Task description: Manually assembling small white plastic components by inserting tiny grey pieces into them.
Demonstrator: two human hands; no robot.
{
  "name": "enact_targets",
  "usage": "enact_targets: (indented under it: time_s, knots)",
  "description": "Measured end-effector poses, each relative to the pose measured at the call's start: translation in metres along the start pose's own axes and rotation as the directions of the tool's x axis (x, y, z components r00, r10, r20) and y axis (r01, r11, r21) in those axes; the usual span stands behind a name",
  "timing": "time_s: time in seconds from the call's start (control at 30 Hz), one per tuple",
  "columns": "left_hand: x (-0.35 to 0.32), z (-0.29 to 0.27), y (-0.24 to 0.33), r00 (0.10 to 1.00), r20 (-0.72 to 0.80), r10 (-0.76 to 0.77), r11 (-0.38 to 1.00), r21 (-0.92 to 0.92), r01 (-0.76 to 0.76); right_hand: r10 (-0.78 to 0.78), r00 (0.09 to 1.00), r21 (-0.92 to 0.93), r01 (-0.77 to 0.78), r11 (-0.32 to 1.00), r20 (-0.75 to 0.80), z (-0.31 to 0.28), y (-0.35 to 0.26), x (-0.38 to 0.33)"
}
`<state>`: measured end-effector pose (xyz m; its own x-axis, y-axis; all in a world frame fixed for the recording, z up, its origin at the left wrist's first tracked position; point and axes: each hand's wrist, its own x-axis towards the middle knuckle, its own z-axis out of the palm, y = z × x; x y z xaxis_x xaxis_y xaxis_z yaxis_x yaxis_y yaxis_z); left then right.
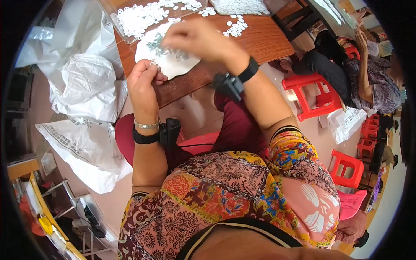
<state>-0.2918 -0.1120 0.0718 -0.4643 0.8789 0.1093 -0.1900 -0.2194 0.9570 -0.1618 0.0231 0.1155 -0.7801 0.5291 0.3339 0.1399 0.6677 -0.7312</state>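
Note:
At the near edge of a brown wooden table, my left hand (145,79) is closed in a pinch. A small white piece (153,63) shows at its fingertips, partly hidden by them. Under and beside both hands lies a white sheet (175,68) with a rounded edge. On it sits a small heap of dark grey-green bits (157,46), too fine to make out. My right hand (193,39) hovers over the sheet with fingers bent; motion smears it, and whether it holds anything is hidden.
Loose white oval pieces (141,19) fill a clear tray at the table's far left. More white pieces (236,27) lie right of my right hand. White sacks (86,86) stand left of the table (264,41). Red stools (313,97) and a seated person (377,82) are at right.

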Motion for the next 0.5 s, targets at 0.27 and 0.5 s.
enact_targets:
  time_s: [0.27,0.5]
  knots:
    - [0.003,0.002,0.004,0.999,0.053,-0.01,0.989,-0.145,0.018,0.107,0.881,-0.604,-0.399,0.69,-0.461,-0.105,0.155,-0.015]
    - [0.001,-0.003,0.008,0.996,0.094,-0.011,0.989,-0.147,0.025,0.397,0.821,-0.66,-0.568,0.492,-0.411,-0.087,0.156,-0.002]
